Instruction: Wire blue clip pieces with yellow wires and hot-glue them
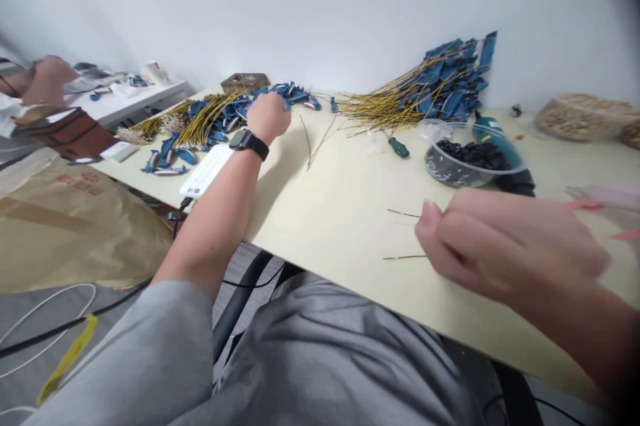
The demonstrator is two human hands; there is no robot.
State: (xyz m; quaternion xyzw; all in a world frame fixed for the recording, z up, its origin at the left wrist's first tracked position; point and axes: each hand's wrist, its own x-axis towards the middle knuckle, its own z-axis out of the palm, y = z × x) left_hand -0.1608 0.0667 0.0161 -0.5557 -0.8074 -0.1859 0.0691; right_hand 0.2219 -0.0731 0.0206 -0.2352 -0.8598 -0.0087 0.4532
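Note:
My left hand (270, 116), with a black watch on its wrist, is at the back of the table beside a pile of small blue-wrapped pieces (293, 91). Its fingers are curled down out of sight, so what they hold cannot be made out. Blurred by motion, my right hand (480, 239) is closed in a fist over the right side of the table. Thin dark wires (405, 257) stick out to its left; whether it grips them or they lie beneath is unclear. Blurred red strips (585, 205) show beyond the fist. Two thin wires (309, 153) lie mid-table.
Bundles of yellow wires (213, 121) with blue pieces lie left; another wired blue heap (450, 83) leans on the wall. A clear bowl (453, 173) holds black parts near a green-handled screwdriver (399, 147). A white power bank (207, 173) is by the left forearm. Another person's arm (47, 83) is far left.

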